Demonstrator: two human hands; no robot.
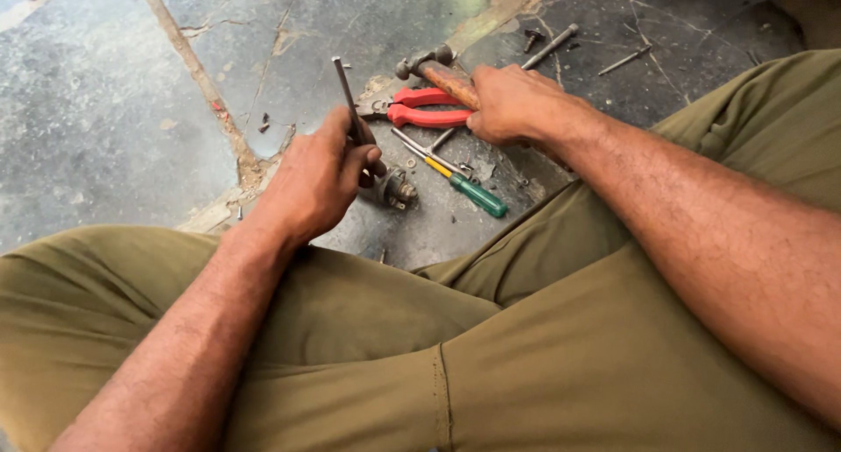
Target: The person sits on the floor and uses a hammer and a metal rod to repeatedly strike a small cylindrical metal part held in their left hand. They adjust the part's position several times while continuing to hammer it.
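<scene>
Left hand (pixel 320 176) clamped on thin grey metal rod (pixel 342 86), right hand (pixel 508 103) gripping wooden-handled steel hammer (pixel 435 70) above red-handled pliers (pixel 425 107).

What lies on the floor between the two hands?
In the head view, between left hand and right hand: red-handled pliers, and a green-handled screwdriver just below.

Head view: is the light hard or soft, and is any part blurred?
Head view: soft, even daylight with faint shadows; a pale sheen on the concrete floor at upper left; left hand, right hand and hammer look sharp; only the trousers nearest the lens are slightly soft.
</scene>
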